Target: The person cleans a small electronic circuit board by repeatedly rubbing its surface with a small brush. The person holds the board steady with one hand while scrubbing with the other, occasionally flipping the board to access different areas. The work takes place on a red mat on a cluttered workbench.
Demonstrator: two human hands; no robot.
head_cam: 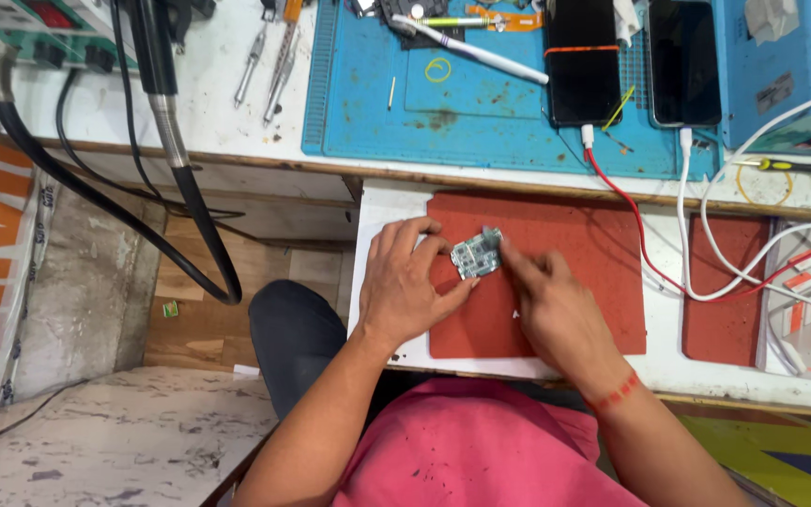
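Small circuit board (pixel 476 256) pinched in my left hand (pixel 405 286) above red mat's (pixel 593 282) near-left part; my right hand (pixel 551 300) closed on its right edge, fingertips touching.

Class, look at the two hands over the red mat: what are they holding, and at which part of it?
A small circuit board. The left hand pinches its left edge; the right hand has fingers on its right edge.
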